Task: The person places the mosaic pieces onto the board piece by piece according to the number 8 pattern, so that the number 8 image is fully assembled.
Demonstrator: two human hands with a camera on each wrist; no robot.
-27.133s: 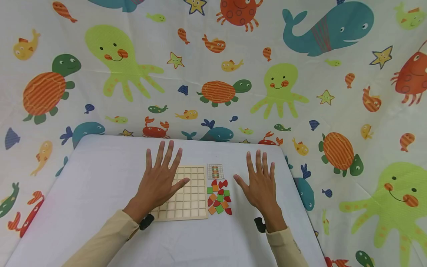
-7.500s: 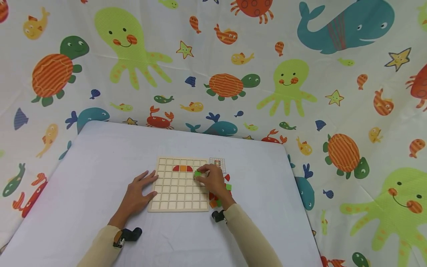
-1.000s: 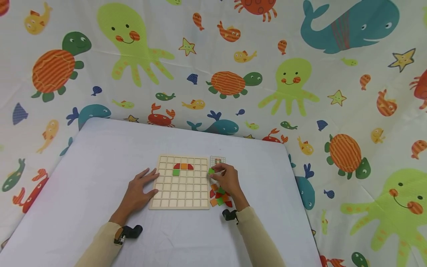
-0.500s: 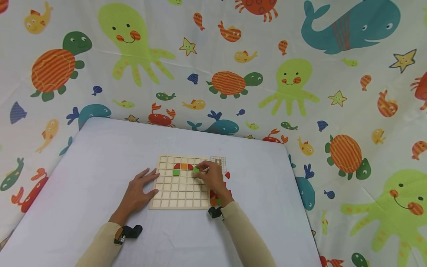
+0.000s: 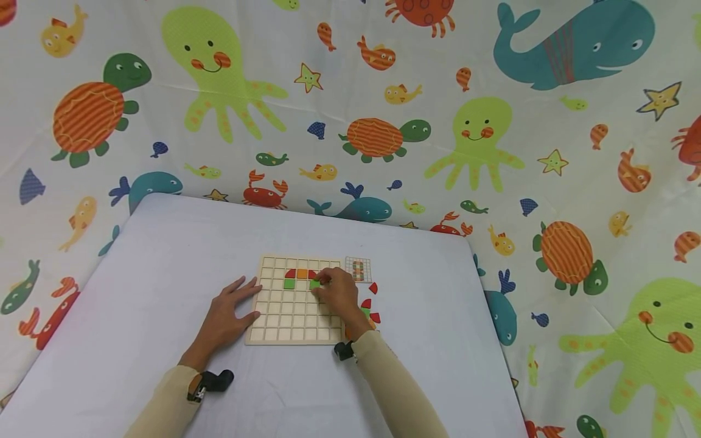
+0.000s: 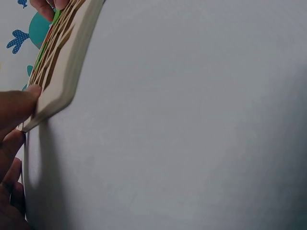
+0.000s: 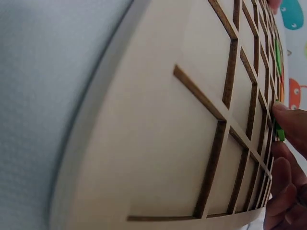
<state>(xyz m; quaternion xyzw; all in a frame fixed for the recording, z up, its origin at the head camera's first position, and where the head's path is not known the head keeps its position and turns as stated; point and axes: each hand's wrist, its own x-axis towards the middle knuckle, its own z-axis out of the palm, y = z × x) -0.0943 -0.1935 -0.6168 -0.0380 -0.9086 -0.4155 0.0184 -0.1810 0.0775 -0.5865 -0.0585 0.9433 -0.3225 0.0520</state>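
Note:
A wooden grid board [image 5: 282,333] lies on the table. In its cells sit two red quarter-round tiles, one on each side of an orange square tile [image 5: 302,274], with a green square tile [image 5: 289,283] below the left red one. My right hand [image 5: 338,295] pinches another green square tile [image 5: 314,284] between thumb and fingers, at the cell below the right red tile; the right wrist view shows this green tile [image 7: 280,133] tilted at the fingertips. My left hand [image 5: 226,312] rests against the board's left edge, fingers spread; in the left wrist view its thumb [image 6: 20,106] touches the rim.
A small pattern card [image 5: 358,269] with a printed grid lies right of the board. Several loose red, green and orange tiles lie below it, such as a red tile [image 5: 373,288], partly hidden by my right forearm. A sea-animal cloth [image 5: 372,73] hangs behind the table.
From beside the card, my right hand has carried the green square tile leftward over the board to the cell under the right red tile. My left hand stays at the edge.

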